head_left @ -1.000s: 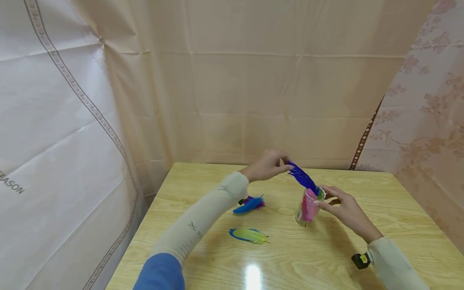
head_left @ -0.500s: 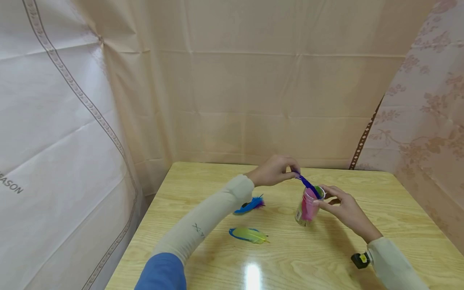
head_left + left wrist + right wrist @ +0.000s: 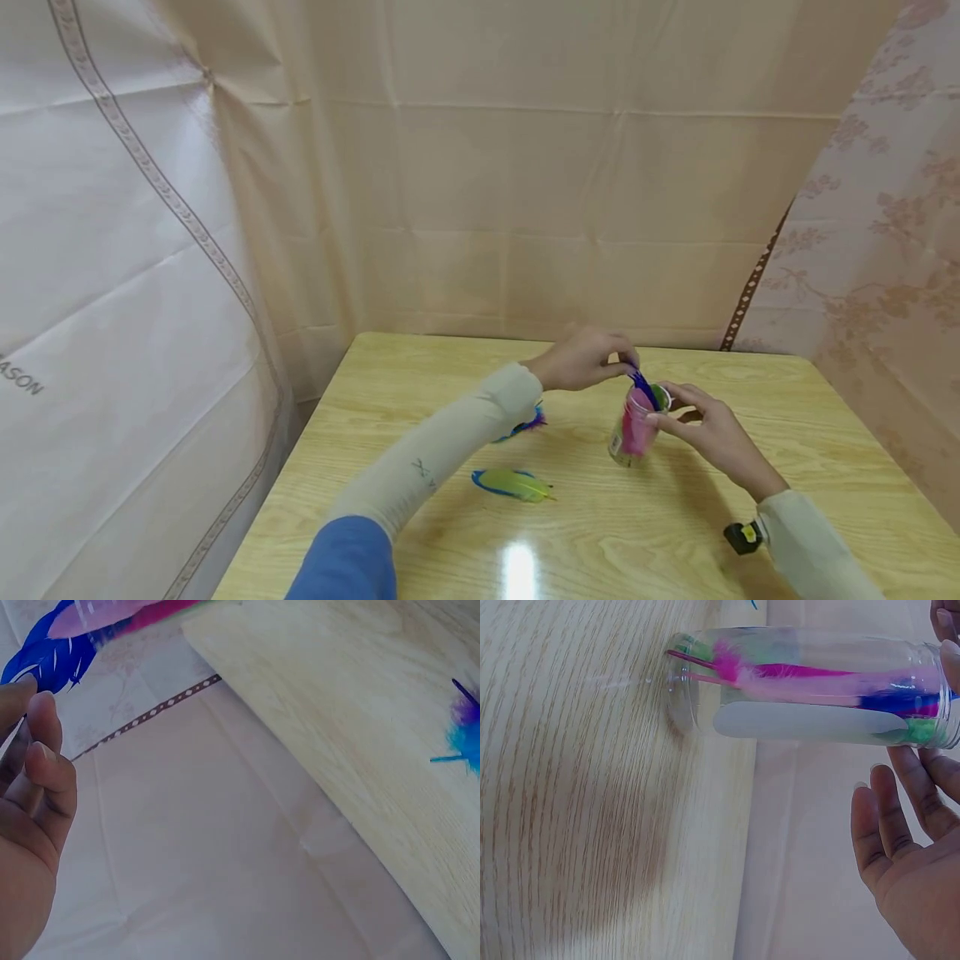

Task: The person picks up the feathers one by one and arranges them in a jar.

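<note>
A deep-blue feather [image 3: 647, 390] leans into the mouth of a clear jar [image 3: 619, 442], and my left hand [image 3: 587, 360] pinches its upper end between thumb and fingers. In the left wrist view that feather [image 3: 52, 656] spreads out just beyond the fingertips. My right hand [image 3: 705, 435] holds the jar close to its rim, thumb on the near side. Through the glass in the right wrist view show pink feathers [image 3: 802, 684], some green, and the blue feather's lower end. An oval pale label [image 3: 810, 720] is on the jar's side.
A yellow-green feather with blue edging [image 3: 513, 485] lies on the wooden table [image 3: 585, 533]. Behind it lie blue and purple feathers [image 3: 534, 419], partly covered by the left sleeve. Cloth sheets [image 3: 510, 183] hang behind the table and at its sides.
My left hand has moved right and down toward the jar, and the blue feather has sunk deeper into it. The right hand keeps its hold on the jar nearly unmoved.
</note>
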The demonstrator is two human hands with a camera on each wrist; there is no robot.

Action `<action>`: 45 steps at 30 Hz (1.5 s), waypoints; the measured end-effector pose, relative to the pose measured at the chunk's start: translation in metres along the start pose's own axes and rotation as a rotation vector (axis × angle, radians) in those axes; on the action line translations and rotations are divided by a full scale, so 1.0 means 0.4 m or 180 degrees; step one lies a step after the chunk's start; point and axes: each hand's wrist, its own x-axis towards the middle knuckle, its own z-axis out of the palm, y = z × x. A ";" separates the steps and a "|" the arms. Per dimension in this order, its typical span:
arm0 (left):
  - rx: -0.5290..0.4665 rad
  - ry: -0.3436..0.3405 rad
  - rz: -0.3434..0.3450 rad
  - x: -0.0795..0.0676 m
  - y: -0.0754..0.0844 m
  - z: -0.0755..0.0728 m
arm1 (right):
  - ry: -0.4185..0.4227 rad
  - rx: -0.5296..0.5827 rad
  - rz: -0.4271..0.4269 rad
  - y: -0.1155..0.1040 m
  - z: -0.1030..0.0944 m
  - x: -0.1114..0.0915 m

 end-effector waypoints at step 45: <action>-0.0040 -0.0344 -0.0408 -0.050 -0.039 0.033 | 0.0034 -0.0032 -0.0052 0.000 0.003 0.005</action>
